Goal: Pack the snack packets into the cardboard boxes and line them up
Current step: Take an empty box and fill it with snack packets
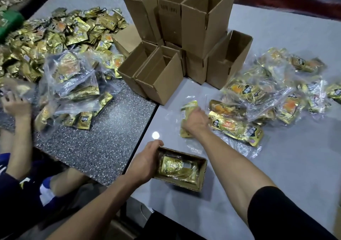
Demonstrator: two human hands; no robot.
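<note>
An open cardboard box (202,175) lies near the table's front edge with gold snack packets (177,167) inside. My left hand (145,162) grips the box's left end. Farther out, my right hand (195,122) grips a bagged bundle of gold packets (188,110) on the white table. More clear bags of gold snack packets (258,94) lie scattered to the right of that hand. A stack of empty cardboard boxes (177,42) stands open at the table's middle back.
A big heap of loose gold packets (55,36) and filled clear bags (70,84) covers the speckled table on the left. Another person's hand (16,107) and arm reach into that pile from the left edge.
</note>
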